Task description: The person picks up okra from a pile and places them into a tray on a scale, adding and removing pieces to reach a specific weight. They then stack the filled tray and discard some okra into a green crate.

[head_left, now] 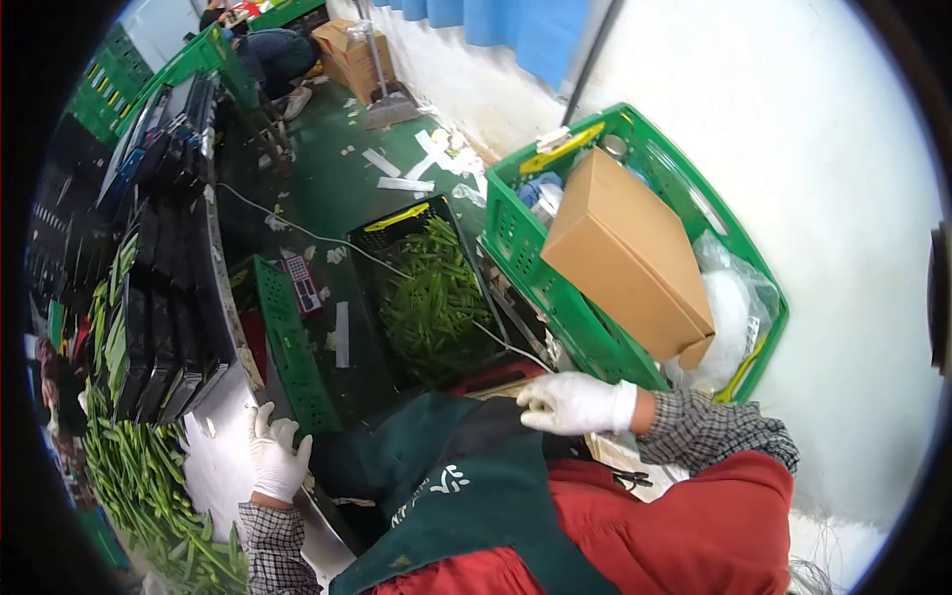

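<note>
My left hand (276, 454), in a white glove, rests at the edge of a white worktable (220, 436). Its fingers are apart and hold nothing. A heap of long, slender green vegetables (149, 486) lies on the table just left of it. In front of my dark green apron (436, 476) is my right hand (575, 404), also gloved in white. Its fingers are loosely bent, with nothing visible in them. Ahead on the floor stands a black crate (372, 238) of similar green vegetables (436, 297).
A green crate (516, 258) at the right holds a cardboard box (625, 248) and plastic bags. Black trays (164, 307) stack on the table. A cable (317, 236) crosses the black crate. Beyond are a broom (390, 107), paper scraps, another carton (355, 59) and a crouching person (273, 59).
</note>
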Demonstrator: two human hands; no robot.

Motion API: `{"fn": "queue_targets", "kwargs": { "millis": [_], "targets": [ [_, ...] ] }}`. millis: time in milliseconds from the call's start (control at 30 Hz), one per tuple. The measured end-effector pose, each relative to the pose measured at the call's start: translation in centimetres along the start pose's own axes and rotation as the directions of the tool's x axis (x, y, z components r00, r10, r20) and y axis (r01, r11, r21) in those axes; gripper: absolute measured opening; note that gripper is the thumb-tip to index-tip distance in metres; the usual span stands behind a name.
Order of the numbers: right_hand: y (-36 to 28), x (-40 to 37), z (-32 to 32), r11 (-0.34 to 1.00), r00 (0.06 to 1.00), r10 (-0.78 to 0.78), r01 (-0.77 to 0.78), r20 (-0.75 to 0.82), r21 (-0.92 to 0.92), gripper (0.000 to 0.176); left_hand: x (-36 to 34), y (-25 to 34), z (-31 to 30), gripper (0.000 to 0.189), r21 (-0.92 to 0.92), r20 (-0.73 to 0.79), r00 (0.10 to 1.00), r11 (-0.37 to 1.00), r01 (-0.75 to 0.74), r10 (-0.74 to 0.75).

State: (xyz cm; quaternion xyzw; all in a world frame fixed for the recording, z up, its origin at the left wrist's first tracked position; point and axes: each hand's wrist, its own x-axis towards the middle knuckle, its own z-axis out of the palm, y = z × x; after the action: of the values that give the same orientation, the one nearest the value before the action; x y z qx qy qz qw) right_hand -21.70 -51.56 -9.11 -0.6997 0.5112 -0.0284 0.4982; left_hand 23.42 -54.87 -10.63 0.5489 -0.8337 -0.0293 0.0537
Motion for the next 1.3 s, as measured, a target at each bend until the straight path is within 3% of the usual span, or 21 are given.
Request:
{"fn": "queue_targets", "kwargs": {
  "millis": [67, 100, 133, 167, 200, 233, 300, 400, 433, 467, 533, 633, 833, 933, 967, 1167, 1300],
  "targets": [
    [1.8, 0.6, 0.6, 0.992, 0.987, 0.000, -0.019, -0.159, -0.121, 0.030, -0.2, 0.1, 0.1, 0.025, 0.000, -0.001, 1.000, 1.000, -0.018, 0.018],
    [4.0, 1.0, 1.1, 0.975, 0.907, -0.180, 0.114, -0.380, -0.189, 0.030, -0.1, 0.1, 0.0, 0.025, 0.008, -0.006, 1.000, 1.000, -0.030, 0.030],
    [4.0, 0.7, 0.2, 0.994, 0.840, -0.107, 0.073, -0.533, -0.085, 0.028, -0.1, 0.1, 0.0, 0.025, 0.019, -0.015, 0.999, 0.999, -0.036, 0.037],
    [4.6, 0.5, -1.0, 0.998, 0.816, -0.049, 0.018, -0.576, -0.059, 0.025, -0.2, 0.1, 0.0, 0.023, -0.010, -0.035, 0.998, 0.999, -0.044, 0.043],
    [3.8, -0.3, -2.6, 0.968, 0.808, 0.235, -0.146, -0.541, 0.203, 0.030, -0.3, 0.0, 0.0, 0.023, -0.010, -0.028, 0.999, 0.999, -0.041, 0.041],
    [5.2, -0.6, -3.2, 0.954, 0.749, 0.264, -0.112, -0.607, 0.278, 0.042, -0.3, 0.1, 0.0, 0.023, -0.012, -0.025, 0.999, 0.999, -0.038, 0.038],
    [5.9, -1.3, -3.6, 0.986, 0.649, 0.079, -0.165, -0.757, -0.039, 0.056, -0.3, 0.2, -0.2, 0.023, -0.015, -0.027, 0.999, 1.000, -0.027, 0.026],
    [7.0, -1.9, -6.2, 0.853, 0.496, -0.195, -0.340, -0.846, -0.397, 0.060, -0.3, 0.5, -0.5, 0.023, -0.012, -0.029, 1.000, 1.000, -0.012, 0.012],
    [7.9, -2.1, -7.6, 0.837, 0.473, -0.260, -0.325, -0.842, -0.441, 0.059, -0.3, 0.4, -0.3, 0.023, -0.008, -0.030, 0.999, 1.000, -0.011, 0.011],
    [8.6, -2.8, -9.2, 0.916, 0.536, -0.133, -0.255, -0.833, -0.310, 0.048, -0.3, 0.4, -0.3, 0.023, -0.004, -0.029, 1.000, 1.000, -0.010, 0.009],
    [7.4, -3.8, -11.3, 0.982, 0.605, 0.037, -0.170, -0.795, -0.083, 0.042, -0.4, 0.5, -0.2, 0.022, -0.007, -0.035, 0.999, 1.000, -0.008, 0.007],
    [7.9, -3.6, -12.4, 0.990, 0.594, -0.059, -0.068, -0.802, -0.123, 0.038, -0.4, 0.3, -0.1, 0.022, 0.003, -0.038, 0.999, 1.000, -0.015, 0.016],
    [10.4, -2.9, -12.3, 0.978, 0.782, 0.138, -0.206, -0.608, -0.043, 0.035, -0.3, 0.5, -0.2, 0.021, 0.010, -0.017, 1.000, 1.000, -0.006, 0.006],
    [10.9, -2.2, -11.5, 0.968, 0.791, 0.209, -0.249, -0.575, 0.010, 0.034, -0.3, 0.5, -0.2, 0.021, 0.027, -0.002, 1.000, 1.000, 0.002, -0.002],
    [11.4, -2.1, -11.4, 0.981, 0.796, 0.176, -0.192, -0.578, 0.034, 0.037, -0.2, 0.6, -0.3, 0.021, 0.033, 0.010, 1.000, 0.999, 0.004, -0.004],
    [13.6, -1.6, -10.1, 0.924, 0.626, 0.088, -0.342, -0.775, -0.171, 0.043, -0.4, 0.3, -0.1, 0.019, 0.035, 0.016, 1.000, 0.999, 0.002, -0.003],
    [15.4, -4.3, -11.4, 0.900, 0.668, 0.051, -0.353, -0.742, -0.256, 0.033, -0.4, 0.5, -0.1, 0.019, 0.037, 0.008, 1.000, 0.999, -0.006, 0.006]
  ]
}}
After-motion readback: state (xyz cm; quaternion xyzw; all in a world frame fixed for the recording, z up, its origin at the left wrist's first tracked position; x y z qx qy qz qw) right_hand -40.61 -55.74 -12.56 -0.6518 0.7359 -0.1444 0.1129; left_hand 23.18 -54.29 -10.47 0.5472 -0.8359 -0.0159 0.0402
